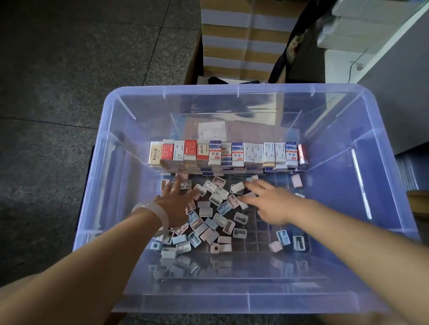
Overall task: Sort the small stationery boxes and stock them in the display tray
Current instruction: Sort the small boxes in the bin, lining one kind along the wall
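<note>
**Ana:** Nearest the camera, what sits inside the clear bin (240, 88)?

**Ben:** Against the bin's near wall, a few small pale boxes blur behind the plastic. Just beyond them, on the dark gridded display tray (259, 238) that covers the bin's floor, lies the loose pile of small boxes (212, 220), pink, blue and white, tumbled at all angles. Most crowd the left and middle of the bin; a few strays lie toward its right side, and one pink box (296, 180) sits alone near the far right of the tray.

**Ana:** And the hands?

**Ben:** Both reach into the bin from its near side, well apart from each other. The left hand (178, 203), with a pale bangle (152, 215) on the wrist, lies over the left part of the pile with fingers spread and straight, touching the boxes. The right hand (268, 203) stretches over the middle of the pile, fingers extended toward the far side, their tips among the boxes. I cannot tell whether either pinches one.

**Ana:** Farther back?

**Ben:** Across the bin's far half stands a row of upright printed cartons (226, 154), red, white and blue, side by side, with more stacked below. Behind them a paper slip (211, 129) leans at the far wall. Beyond the bin stand taped cardboard cartons (244, 33) on the grey floor (63, 65).
</note>
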The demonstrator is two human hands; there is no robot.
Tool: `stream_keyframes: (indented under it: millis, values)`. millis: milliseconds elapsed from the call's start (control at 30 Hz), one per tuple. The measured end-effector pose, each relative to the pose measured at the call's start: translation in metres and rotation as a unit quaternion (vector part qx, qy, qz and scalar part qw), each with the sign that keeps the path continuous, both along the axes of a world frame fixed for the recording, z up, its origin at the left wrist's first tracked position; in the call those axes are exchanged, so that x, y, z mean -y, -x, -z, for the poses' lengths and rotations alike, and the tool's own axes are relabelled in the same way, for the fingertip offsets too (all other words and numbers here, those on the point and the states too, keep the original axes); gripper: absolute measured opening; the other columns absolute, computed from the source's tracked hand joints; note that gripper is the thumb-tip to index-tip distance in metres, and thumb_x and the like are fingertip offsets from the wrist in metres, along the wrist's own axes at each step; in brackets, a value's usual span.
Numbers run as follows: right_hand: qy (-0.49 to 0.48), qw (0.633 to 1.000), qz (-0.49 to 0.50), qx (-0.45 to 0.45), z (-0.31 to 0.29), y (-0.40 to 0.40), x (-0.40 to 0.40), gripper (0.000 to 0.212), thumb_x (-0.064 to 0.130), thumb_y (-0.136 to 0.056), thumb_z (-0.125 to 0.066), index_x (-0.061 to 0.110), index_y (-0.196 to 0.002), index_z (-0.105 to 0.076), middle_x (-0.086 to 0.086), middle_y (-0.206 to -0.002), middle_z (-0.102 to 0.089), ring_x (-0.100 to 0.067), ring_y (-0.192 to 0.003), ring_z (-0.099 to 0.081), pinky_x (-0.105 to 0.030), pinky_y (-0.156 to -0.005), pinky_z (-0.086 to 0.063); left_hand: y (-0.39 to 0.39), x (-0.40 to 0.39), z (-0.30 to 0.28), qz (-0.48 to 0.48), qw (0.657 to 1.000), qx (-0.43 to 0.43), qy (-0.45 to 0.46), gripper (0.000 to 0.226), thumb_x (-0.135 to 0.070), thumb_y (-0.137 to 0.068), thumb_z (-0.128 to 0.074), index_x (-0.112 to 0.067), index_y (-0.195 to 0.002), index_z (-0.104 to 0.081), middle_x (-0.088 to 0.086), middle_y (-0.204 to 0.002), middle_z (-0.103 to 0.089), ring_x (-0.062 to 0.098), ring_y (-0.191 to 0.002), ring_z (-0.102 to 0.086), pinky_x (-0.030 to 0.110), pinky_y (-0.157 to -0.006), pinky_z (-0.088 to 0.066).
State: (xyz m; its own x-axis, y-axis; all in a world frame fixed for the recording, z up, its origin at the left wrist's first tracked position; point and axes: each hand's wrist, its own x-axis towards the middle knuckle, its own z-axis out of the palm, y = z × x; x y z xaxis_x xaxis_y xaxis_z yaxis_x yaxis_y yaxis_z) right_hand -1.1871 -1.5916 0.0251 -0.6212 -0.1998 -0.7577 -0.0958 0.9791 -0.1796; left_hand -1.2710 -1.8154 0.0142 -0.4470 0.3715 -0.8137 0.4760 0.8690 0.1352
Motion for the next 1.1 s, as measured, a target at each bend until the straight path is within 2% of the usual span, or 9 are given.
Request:
stream_keyframes:
  millis: [200,300,367,500,600,667,733,833,1100]
  values:
    - [-0.024,0.987,-0.119,0.106,-0.007,-0.006,0.007,0.059,0.011,-0.095,-0.038,0.028,-0.149,-0.02,0.002,-0.157,-0.014,-0.026,-0.145,-0.001,-0.046,-0.116,-0.02,-0.008,-0.01,-0.02,0.179,0.977,0.099,0.067,0.072,-0.025,-0.097,-0.044,-0.037,-0.15,0.003,-0.002,-0.157,0.022,0.033,-0.144,0.016,0.054,-0.114,0.002]
    - [0.018,0.985,-0.091,0.148,-0.021,-0.012,0.006,0.052,0.008,-0.096,-0.034,0.025,-0.145,-0.032,-0.002,-0.154,-0.024,-0.024,-0.14,-0.025,-0.035,-0.111,-0.027,-0.009,-0.011,-0.032,0.141,0.977,0.152,0.044,0.071,-0.014,-0.096,-0.047,-0.035,-0.151,-0.007,-0.001,-0.16,0.001,0.024,-0.145,-0.017,0.045,-0.116,-0.021]
    - [0.041,0.993,-0.033,0.107,-0.031,-0.01,0.001,0.049,0.008,-0.097,-0.032,0.026,-0.142,-0.039,-0.003,-0.147,-0.039,-0.021,-0.13,-0.04,-0.029,-0.101,-0.034,-0.008,-0.014,-0.04,0.094,0.989,0.117,0.008,0.065,-0.009,-0.096,-0.044,-0.032,-0.15,-0.017,0.006,-0.154,-0.029,0.022,-0.118,-0.054,0.033,-0.099,-0.046]
    - [0.045,0.998,-0.044,0.013,-0.026,-0.007,0.004,0.06,0.004,-0.093,-0.034,0.031,-0.146,-0.027,0.002,-0.157,-0.016,-0.024,-0.138,-0.029,-0.037,-0.11,-0.032,0.011,-0.006,-0.044,0.117,0.991,-0.037,0.056,0.046,-0.01,-0.095,-0.039,-0.022,-0.14,-0.044,0.003,-0.117,-0.061,0.017,-0.086,-0.06,0.026,-0.07,-0.051]
    - [0.047,0.986,-0.141,0.073,-0.016,-0.014,0.02,0.068,0.005,-0.091,-0.037,0.037,-0.147,-0.019,0.007,-0.158,0.001,-0.023,-0.143,-0.012,-0.042,-0.113,-0.026,0.018,0.009,-0.046,0.214,0.959,-0.071,0.173,0.046,-0.007,-0.095,-0.038,-0.018,-0.14,-0.043,0.004,-0.132,-0.055,0.021,-0.113,-0.056,0.035,-0.097,-0.046]
    - [0.023,0.974,-0.188,0.121,-0.011,-0.021,0.026,0.068,0.006,-0.092,-0.038,0.039,-0.148,-0.015,0.008,-0.158,0.003,-0.021,-0.145,-0.005,-0.045,-0.115,-0.021,0.015,0.011,-0.05,0.288,0.929,-0.088,0.215,0.051,-0.007,-0.096,-0.037,-0.021,-0.146,-0.034,0.006,-0.151,-0.035,0.024,-0.14,-0.03,0.047,-0.117,-0.019]
    - [-0.004,0.968,-0.186,0.169,-0.011,-0.025,0.022,0.072,0.004,-0.092,-0.038,0.039,-0.148,-0.011,0.009,-0.158,0.005,-0.022,-0.145,-0.003,-0.044,-0.116,-0.017,0.016,0.009,-0.06,0.3,0.931,-0.096,0.183,0.055,-0.006,-0.096,-0.036,-0.024,-0.148,-0.03,0.004,-0.154,-0.03,0.022,-0.143,-0.025,0.049,-0.118,-0.012]
    - [-0.048,0.968,-0.144,0.202,-0.021,-0.026,0.004,0.067,0.006,-0.094,-0.043,0.034,-0.149,-0.017,0.008,-0.158,0.007,-0.022,-0.145,-0.006,-0.039,-0.116,-0.017,0.023,0.01,-0.074,0.28,0.946,-0.116,0.114,0.057,-0.003,-0.096,-0.034,-0.025,-0.149,-0.026,0.004,-0.142,-0.046,0.022,-0.124,-0.051,0.037,-0.104,-0.042]
    - [0.019,0.992,-0.031,0.122,-0.044,-0.015,-0.001,0.046,0.01,-0.099,-0.03,0.028,-0.141,-0.04,0.002,-0.145,-0.041,-0.019,-0.128,-0.042,-0.024,-0.099,-0.032,0.016,0.022,-0.094,0.252,0.964,-0.044,0.069,0.052,0.0,-0.094,-0.033,-0.026,-0.136,-0.048,0.0,-0.141,-0.047,0.018,-0.126,-0.047,0.031,-0.107,-0.035]
